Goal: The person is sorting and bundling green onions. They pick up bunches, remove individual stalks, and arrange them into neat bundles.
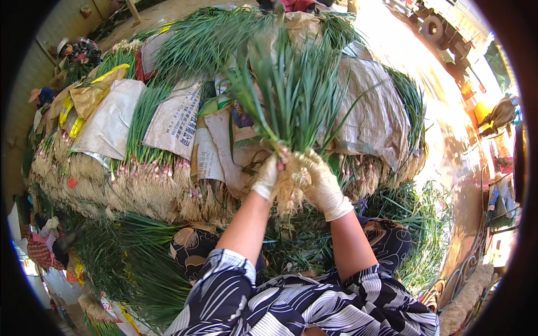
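Note:
Both hands wear pale thin gloves and grip one bunch of green garlic plants [294,105], leaves pointing away from me, roots toward me. My left hand [267,174] holds the left side at the pinkish stem bases. My right hand [321,180] is closed around the right side beside the hanging pale roots [290,187]; some of its fingers are hidden behind them. The leaf tips are blurred. Beyond the bunch lies a wide heap of similar plants [147,180], roots facing me, partly covered by woven sacks [370,105].
Loose green leaves [151,269] lie at my left, and more cover the ground [428,235] at the right. Co-workers sit at the far left [82,52] and lower left [44,248]; another is at the top edge. A vehicle wheel [432,28] shows at the upper right.

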Motion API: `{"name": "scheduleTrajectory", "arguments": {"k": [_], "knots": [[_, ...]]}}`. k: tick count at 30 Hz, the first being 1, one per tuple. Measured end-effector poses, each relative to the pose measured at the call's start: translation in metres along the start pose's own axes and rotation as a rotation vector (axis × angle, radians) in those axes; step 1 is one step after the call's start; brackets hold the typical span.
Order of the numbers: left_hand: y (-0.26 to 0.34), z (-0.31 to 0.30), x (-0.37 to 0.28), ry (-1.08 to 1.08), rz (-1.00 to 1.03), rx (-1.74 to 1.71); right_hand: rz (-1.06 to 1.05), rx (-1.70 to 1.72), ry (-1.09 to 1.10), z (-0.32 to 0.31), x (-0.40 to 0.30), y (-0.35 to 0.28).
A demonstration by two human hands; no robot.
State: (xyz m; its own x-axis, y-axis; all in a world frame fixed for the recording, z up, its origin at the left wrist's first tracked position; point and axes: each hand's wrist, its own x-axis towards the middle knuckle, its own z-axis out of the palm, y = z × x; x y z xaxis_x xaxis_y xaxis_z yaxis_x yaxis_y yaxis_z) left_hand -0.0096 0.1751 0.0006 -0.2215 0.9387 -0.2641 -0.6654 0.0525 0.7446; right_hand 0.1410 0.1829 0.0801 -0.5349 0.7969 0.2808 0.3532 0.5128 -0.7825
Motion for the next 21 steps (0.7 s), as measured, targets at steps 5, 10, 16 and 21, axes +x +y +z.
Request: {"name": "scheduleTrajectory", "arguments": {"k": [5, 10, 16, 21], "knots": [[-0.008, -0.066, -0.069, 0.345, -0.37, -0.353, 0.5, -0.514, -0.65, -0.006, -0.065, 0.063], [-0.017, -0.074, -0.055, 0.288, -0.18, -0.27, 1.152, 0.526, 0.061, 0.04, -0.113, 0.128], [0.01, -0.049, -0.057, 0.344, -0.348, -0.301, 1.142, 1.188, 0.198, 0.085, -0.067, 0.063], [-0.014, -0.087, -0.018, 0.263, -0.532, -0.554, 0.809, 2.158, 0.18, 0.038, -0.014, 0.136]]}}
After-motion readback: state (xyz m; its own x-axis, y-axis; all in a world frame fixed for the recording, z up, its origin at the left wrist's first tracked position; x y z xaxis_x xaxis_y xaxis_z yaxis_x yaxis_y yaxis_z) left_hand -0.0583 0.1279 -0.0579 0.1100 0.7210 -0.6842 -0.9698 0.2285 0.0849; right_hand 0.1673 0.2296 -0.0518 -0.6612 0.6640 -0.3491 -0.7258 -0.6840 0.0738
